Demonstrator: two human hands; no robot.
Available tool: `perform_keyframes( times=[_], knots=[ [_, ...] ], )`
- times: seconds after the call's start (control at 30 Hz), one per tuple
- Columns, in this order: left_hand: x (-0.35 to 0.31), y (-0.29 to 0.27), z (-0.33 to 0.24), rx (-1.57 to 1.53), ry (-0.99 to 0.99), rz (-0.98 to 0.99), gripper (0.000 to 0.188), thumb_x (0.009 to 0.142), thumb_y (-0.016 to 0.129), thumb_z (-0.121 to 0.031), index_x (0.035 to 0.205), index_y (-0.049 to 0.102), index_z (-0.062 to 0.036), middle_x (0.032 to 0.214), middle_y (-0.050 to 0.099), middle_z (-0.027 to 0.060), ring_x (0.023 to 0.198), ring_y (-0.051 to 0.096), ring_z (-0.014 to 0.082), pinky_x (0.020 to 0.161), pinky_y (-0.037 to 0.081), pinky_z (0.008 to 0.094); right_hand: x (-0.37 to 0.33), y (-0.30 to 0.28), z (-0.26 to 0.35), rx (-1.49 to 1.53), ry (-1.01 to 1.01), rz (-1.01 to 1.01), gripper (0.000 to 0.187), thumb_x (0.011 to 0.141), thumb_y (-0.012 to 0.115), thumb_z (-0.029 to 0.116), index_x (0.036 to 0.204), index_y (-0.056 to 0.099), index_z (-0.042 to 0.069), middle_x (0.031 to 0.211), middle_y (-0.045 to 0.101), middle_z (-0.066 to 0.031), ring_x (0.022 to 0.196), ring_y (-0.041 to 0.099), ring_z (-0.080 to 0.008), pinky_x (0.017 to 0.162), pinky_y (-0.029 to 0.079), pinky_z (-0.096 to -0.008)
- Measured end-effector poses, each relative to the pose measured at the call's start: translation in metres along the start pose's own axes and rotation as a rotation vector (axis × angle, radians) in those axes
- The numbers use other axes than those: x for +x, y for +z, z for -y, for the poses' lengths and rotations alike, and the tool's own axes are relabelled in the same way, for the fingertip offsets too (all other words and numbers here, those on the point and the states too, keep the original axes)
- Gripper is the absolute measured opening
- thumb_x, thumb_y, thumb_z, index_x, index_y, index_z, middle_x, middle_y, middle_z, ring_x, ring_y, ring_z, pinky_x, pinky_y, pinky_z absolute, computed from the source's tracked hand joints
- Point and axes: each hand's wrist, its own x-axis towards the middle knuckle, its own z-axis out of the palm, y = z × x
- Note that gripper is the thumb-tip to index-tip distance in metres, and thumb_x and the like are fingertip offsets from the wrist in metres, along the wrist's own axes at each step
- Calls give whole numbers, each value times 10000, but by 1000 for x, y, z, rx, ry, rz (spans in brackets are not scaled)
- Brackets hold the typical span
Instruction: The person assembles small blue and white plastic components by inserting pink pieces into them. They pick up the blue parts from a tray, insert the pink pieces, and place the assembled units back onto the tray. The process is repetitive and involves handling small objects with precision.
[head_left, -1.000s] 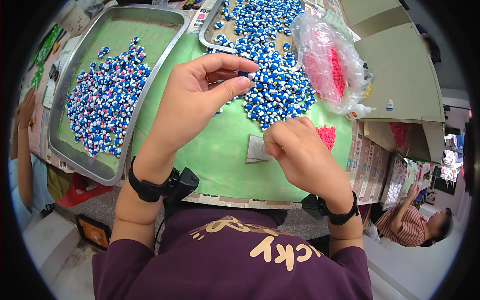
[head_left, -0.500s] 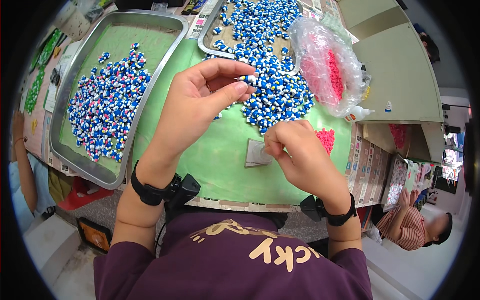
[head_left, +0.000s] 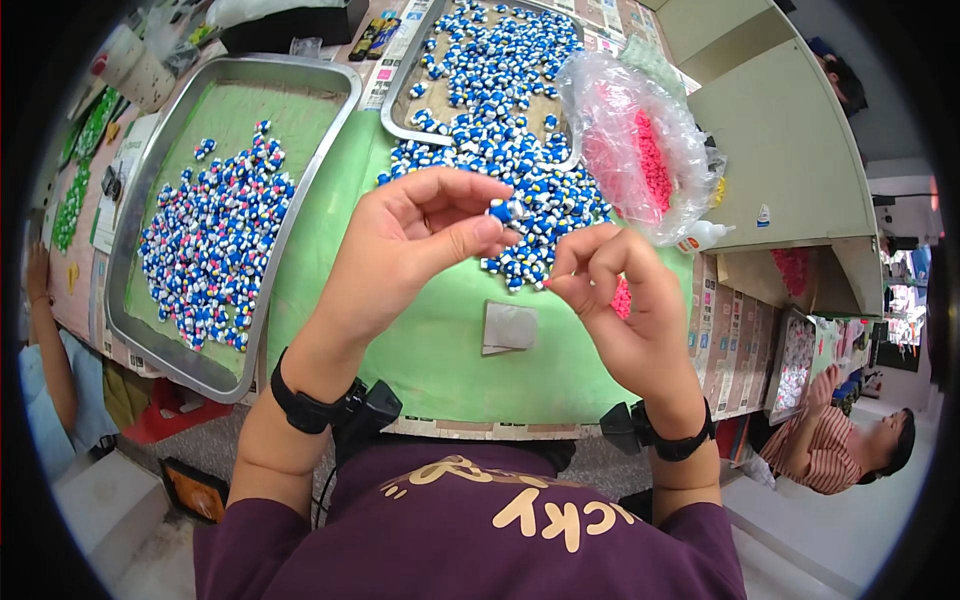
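Between thumb and fingertips, my left hand point(head_left: 405, 230) pinches a small blue-and-white figurine point(head_left: 502, 210) above the green table mat. Just to its right, my right hand point(head_left: 635, 300) has thumb and forefinger pressed on a tiny pink piece point(head_left: 547, 284). Beneath my hands lies a small greyish-white square pad point(head_left: 510, 328). A large heap of similar blue-and-white figurines point(head_left: 545, 190) spreads on the mat behind both hands. Some loose pink pieces point(head_left: 621, 298) are partly hidden behind my right hand.
At left stands a metal tray point(head_left: 345, 95) of figurines with pink bits. Another tray point(head_left: 392, 115) lies at the back. A clear plastic bag point(head_left: 600, 130) of pink pieces, a white glue bottle point(head_left: 705, 235) and a cabinet point(head_left: 790, 130) are at right. People sit at both sides.
My right hand has lifted off the square pad and come up toward the left hand, with the pink piece at its fingertips. The figurine in my left hand has turned to show more blue.
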Motion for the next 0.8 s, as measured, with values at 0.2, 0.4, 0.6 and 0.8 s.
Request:
perform_keyframes(
  times=[0.2, 0.4, 0.6, 0.8],
  knots=[
    [-2, 5, 3, -101, -32, 7, 267, 843, 688, 23, 1097, 610, 30, 1035, 671, 125, 903, 681, 189, 775, 565, 280, 15, 11, 11, 214, -42, -161, 280, 847, 629, -92, 760, 406, 53, 842, 577, -80, 766, 540, -130, 678, 457, -271],
    [-1, 14, -1, -173, -26, -26, 230, 934, 609, -84, 1145, 596, 8, 1012, 675, 135, 862, 680, 171, 745, 567, 276, 15, 11, 3, 199, -114, -214, 266, 863, 625, -80, 788, 411, 59, 880, 582, -84, 781, 539, -117, 665, 456, -248],
    [0, 9, 5, -175, -97, 31, 268, 1002, 517, -182, 1187, 589, -3, 982, 683, 130, 847, 690, 168, 713, 565, 257, 14, 16, -1, 156, -103, -256, 252, 843, 647, -65, 777, 437, 57, 867, 597, -84, 771, 546, -136, 693, 445, -271],
    [0, 4, 10, -240, -132, 56, 275, 993, 541, -212, 1159, 584, 4, 983, 690, 134, 849, 704, 200, 700, 575, 267, 18, 31, -6, 40, -92, -316, 233, 809, 679, -27, 767, 470, 68, 844, 620, -71, 767, 548, -208, 729, 402, -335]
  ],
)
